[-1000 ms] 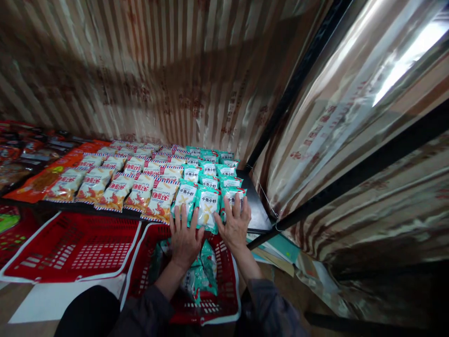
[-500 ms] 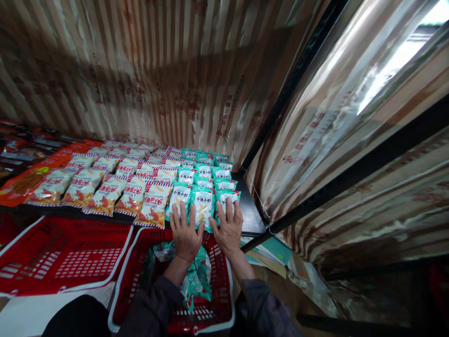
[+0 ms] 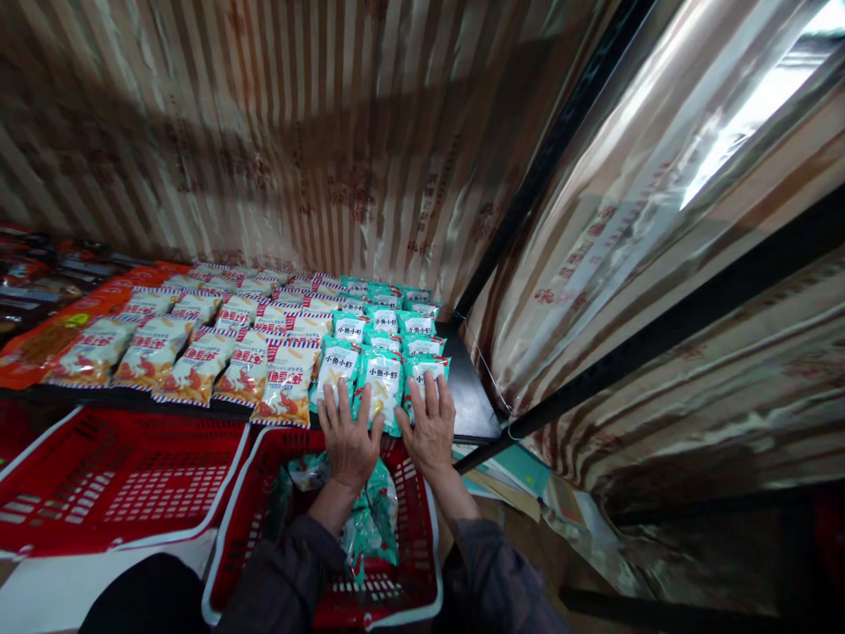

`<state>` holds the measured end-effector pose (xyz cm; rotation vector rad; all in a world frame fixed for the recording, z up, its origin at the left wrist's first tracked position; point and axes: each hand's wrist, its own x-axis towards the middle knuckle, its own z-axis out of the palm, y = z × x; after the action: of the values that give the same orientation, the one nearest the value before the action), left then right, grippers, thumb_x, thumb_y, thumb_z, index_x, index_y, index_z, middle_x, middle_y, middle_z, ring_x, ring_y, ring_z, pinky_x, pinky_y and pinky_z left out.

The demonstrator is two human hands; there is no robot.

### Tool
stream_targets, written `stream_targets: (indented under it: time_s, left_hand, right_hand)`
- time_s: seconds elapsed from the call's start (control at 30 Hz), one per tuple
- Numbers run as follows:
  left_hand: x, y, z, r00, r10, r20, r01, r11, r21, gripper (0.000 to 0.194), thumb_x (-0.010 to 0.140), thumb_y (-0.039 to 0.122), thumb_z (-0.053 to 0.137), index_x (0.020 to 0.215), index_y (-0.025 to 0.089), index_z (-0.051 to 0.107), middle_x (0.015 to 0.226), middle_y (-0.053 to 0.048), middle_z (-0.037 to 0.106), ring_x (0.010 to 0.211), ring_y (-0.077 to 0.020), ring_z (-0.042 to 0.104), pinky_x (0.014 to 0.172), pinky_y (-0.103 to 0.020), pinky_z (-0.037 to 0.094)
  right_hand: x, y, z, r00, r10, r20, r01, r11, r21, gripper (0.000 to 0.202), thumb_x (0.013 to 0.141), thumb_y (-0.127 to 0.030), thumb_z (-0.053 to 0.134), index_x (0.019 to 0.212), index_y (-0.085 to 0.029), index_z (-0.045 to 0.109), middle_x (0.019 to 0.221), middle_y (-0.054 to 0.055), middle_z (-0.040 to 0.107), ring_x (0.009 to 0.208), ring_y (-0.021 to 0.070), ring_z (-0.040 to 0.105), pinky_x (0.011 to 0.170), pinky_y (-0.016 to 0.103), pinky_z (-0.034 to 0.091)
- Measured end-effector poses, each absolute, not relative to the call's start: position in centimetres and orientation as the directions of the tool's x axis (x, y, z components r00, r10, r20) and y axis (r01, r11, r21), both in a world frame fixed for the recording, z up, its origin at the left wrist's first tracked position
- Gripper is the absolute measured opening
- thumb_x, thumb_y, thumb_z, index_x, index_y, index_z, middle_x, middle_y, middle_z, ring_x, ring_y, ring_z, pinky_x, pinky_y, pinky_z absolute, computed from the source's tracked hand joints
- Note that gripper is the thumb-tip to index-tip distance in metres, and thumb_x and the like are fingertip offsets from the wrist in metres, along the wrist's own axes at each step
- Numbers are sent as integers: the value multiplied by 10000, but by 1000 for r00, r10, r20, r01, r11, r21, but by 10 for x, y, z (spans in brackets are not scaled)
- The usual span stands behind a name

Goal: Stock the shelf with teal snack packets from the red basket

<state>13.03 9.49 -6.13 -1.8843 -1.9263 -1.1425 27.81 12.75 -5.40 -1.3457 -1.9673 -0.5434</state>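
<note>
My left hand [image 3: 349, 440] lies with fingers spread against the lower part of a green-and-white snack bag [image 3: 337, 363] in the front row on the shelf. Beside it, my right hand [image 3: 429, 424] rests, fingers apart, on the rightmost front snack bag [image 3: 428, 365]. Between the two hands stands another green snack bag [image 3: 378, 379], showing its printed front. More rows of the same bags reach back towards the curtain. Below my wrists, several green bags [image 3: 373, 528] lie loose in a red basket [image 3: 422, 563] with a white rim.
White-and-orange snack bags [image 3: 287, 379] fill the shelf to the left, followed by orange packs [image 3: 49, 339]. A second red basket [image 3: 125, 484] is at the lower left. Black metal posts [image 3: 561, 401] slant at the right of the shelf [image 3: 472, 396]. A striped curtain [image 3: 283, 132] hangs behind.
Both hands stay on the front green bags, almost unmoved. The front bags and the view have shifted very slightly.
</note>
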Motion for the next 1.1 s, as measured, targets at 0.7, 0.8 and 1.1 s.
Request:
stream_targets:
  time_s: [0.7, 0.8, 1.1]
  left_hand:
    - [79, 68, -58, -189, 717, 672, 945, -54, 323, 576, 854, 319, 526, 1404, 256, 368, 1546, -115, 149, 1413, -365, 58, 1083, -626, 198]
    - [52, 63, -62, -252, 685, 683, 942, 13, 335, 570, 856, 325, 523, 1400, 238, 381, 1550, -137, 110, 1411, -380, 42, 1071, -638, 200]
    - [25, 70, -57, -161, 748, 644, 959, -36, 282, 563, 846, 351, 519, 1389, 259, 401, 1539, -129, 177, 1411, -361, 104, 1079, -604, 213]
  right_hand:
    - [273, 123, -51, -244, 641, 727, 923, 384, -29, 586, 841, -404, 548, 1381, -242, 390, 1545, 93, 167, 1395, 358, 144, 1048, 573, 271]
    - [273, 124, -52, -248, 628, 738, 922, 386, -19, 595, 836, -426, 556, 1376, -233, 396, 1540, 103, 179, 1392, 357, 152, 1050, 569, 269]
    - [273, 125, -50, -259, 621, 740, 922, 388, -2, 582, 841, -414, 551, 1373, -238, 395, 1534, 97, 195, 1391, 352, 145, 1039, 570, 281]
